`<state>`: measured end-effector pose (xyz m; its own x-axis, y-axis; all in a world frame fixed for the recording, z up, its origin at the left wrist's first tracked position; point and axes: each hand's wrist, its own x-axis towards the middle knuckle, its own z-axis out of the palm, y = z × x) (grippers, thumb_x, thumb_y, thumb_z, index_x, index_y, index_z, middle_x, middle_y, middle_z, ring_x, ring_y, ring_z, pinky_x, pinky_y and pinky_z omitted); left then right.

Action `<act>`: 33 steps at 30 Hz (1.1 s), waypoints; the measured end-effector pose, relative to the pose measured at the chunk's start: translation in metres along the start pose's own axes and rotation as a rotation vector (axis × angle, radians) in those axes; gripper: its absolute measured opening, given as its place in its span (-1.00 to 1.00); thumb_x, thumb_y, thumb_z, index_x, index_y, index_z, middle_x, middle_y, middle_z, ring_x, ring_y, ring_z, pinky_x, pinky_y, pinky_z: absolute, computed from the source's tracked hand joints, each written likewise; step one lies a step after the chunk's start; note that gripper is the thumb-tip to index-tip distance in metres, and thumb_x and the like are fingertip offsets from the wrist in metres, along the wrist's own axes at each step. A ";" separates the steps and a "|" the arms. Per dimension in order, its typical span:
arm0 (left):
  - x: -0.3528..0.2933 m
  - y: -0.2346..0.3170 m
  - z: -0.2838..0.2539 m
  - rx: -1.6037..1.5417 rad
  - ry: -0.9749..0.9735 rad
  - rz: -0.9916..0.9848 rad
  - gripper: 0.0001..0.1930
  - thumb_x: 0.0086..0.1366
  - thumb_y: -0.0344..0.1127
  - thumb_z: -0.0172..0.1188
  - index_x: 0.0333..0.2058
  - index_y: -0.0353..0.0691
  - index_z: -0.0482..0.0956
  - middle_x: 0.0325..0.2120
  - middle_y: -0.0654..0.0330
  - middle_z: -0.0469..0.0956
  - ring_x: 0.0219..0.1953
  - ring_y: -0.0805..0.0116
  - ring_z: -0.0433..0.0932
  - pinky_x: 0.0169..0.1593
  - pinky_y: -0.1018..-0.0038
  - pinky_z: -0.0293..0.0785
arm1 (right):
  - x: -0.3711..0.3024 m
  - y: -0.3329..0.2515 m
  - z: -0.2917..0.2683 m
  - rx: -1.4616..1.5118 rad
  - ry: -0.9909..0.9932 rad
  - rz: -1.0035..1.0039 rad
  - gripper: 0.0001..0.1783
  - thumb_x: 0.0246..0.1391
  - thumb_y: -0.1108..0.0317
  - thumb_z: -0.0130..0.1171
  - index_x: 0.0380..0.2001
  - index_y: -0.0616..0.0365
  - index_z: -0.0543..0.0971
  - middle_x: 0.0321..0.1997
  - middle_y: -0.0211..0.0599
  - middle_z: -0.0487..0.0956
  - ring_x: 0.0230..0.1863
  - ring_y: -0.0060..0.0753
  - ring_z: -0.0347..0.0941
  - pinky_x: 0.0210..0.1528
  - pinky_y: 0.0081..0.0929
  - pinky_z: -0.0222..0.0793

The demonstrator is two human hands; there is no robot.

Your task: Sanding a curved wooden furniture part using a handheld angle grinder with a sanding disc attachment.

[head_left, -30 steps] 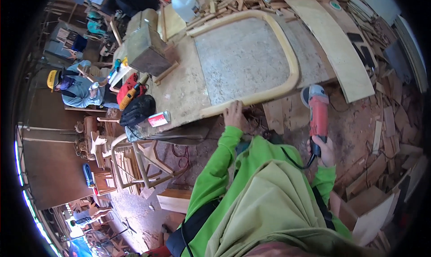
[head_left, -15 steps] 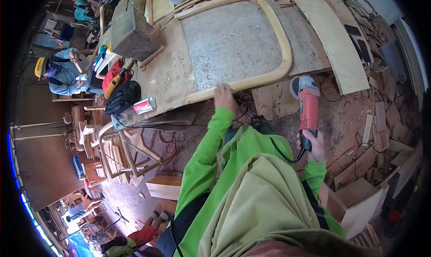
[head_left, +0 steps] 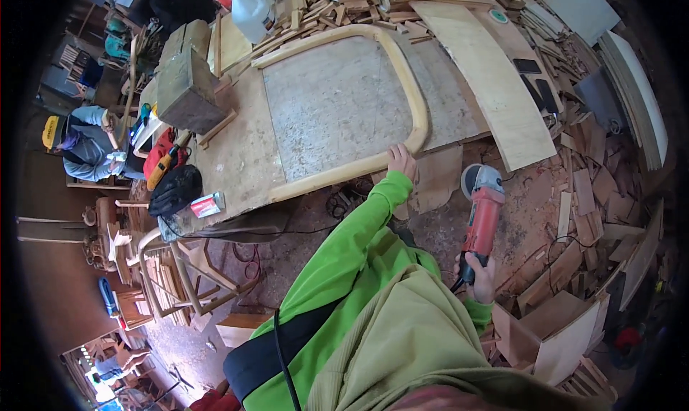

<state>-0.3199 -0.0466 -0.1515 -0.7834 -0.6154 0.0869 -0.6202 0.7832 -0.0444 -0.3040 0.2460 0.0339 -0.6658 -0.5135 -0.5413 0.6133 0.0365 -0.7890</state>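
Note:
A pale curved wooden frame lies on the worktable, bent in a U with rounded corners on its right side. My left hand is at its near rail, close to the right corner, fingers bent over the wood. In my right hand is a red angle grinder, gripped by its black rear end. The grinder points away from me, off the table's near edge, and its round disc is apart from the frame. Part of my right hand's grip is hidden behind the tool.
A wooden block, black bag and small box sit on the table's left part. A long curved board lies to the right. Offcuts cover the right floor; a chair frame stands left. Another person works far left.
My left hand has slid right along the frame's near rail toward the corner. The view has shifted, and the grinder is now tilted slightly, still in my right hand.

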 end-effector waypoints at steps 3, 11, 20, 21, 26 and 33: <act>0.005 0.001 -0.003 0.002 -0.131 -0.047 -0.61 0.05 -0.31 0.11 -0.14 -0.40 0.48 -0.19 -0.01 0.36 -0.06 0.07 0.34 0.00 0.26 0.33 | 0.002 0.000 -0.003 0.024 0.001 -0.006 -0.79 0.06 0.42 0.19 -0.29 0.30 0.42 -0.43 -0.19 0.54 -0.57 -0.40 0.47 -0.57 -0.46 0.41; -0.006 -0.035 0.010 -0.094 0.175 0.200 -0.73 0.08 -0.29 0.06 -0.27 -0.30 0.56 -0.24 0.07 0.39 -0.08 0.13 0.37 -0.11 0.27 0.41 | 0.013 -0.006 -0.002 0.025 -0.041 0.023 -0.78 0.07 0.41 0.19 -0.28 0.29 0.42 -0.43 -0.19 0.54 -0.57 -0.40 0.48 -0.56 -0.46 0.43; -0.043 -0.082 0.005 -0.196 0.225 0.179 -0.71 0.09 -0.33 0.12 -0.18 -0.25 0.43 -0.26 0.12 0.38 -0.12 0.17 0.39 -0.08 0.28 0.35 | 0.028 -0.013 0.016 -0.094 -0.093 0.012 -0.76 0.09 0.32 0.17 -0.27 0.26 0.42 -0.44 -0.22 0.53 -0.55 -0.43 0.47 -0.56 -0.49 0.41; -0.049 -0.090 0.004 -0.193 0.225 0.171 -0.71 0.09 -0.33 0.12 -0.18 -0.25 0.43 -0.26 0.12 0.38 -0.12 0.17 0.39 -0.08 0.28 0.35 | 0.032 -0.014 0.018 -0.113 -0.122 0.016 -0.76 0.08 0.33 0.17 -0.27 0.26 0.42 -0.44 -0.22 0.54 -0.55 -0.43 0.47 -0.56 -0.49 0.41; -0.092 -0.139 -0.005 -0.225 0.255 0.094 -0.66 0.08 -0.36 0.06 -0.12 -0.25 0.42 -0.18 0.10 0.39 -0.07 0.14 0.40 0.00 0.24 0.30 | 0.048 -0.012 0.033 -0.139 -0.181 0.090 -0.78 0.04 0.39 0.22 -0.29 0.26 0.44 -0.45 -0.25 0.54 -0.57 -0.46 0.48 -0.56 -0.53 0.39; -0.183 -0.226 -0.030 -0.085 0.194 -0.206 -0.46 0.06 -0.37 0.14 0.08 -0.21 0.34 0.04 0.05 0.37 0.09 0.17 0.35 0.09 0.24 0.26 | 0.075 0.011 0.070 -0.222 -0.317 0.187 -0.76 0.02 0.39 0.25 -0.28 0.22 0.44 -0.47 -0.30 0.53 -0.60 -0.49 0.45 -0.58 -0.53 0.38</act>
<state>-0.0352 -0.1081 -0.1279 -0.6135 -0.7403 0.2748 -0.7534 0.6530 0.0770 -0.3175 0.1478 0.0044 -0.3666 -0.7174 -0.5924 0.5819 0.3200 -0.7476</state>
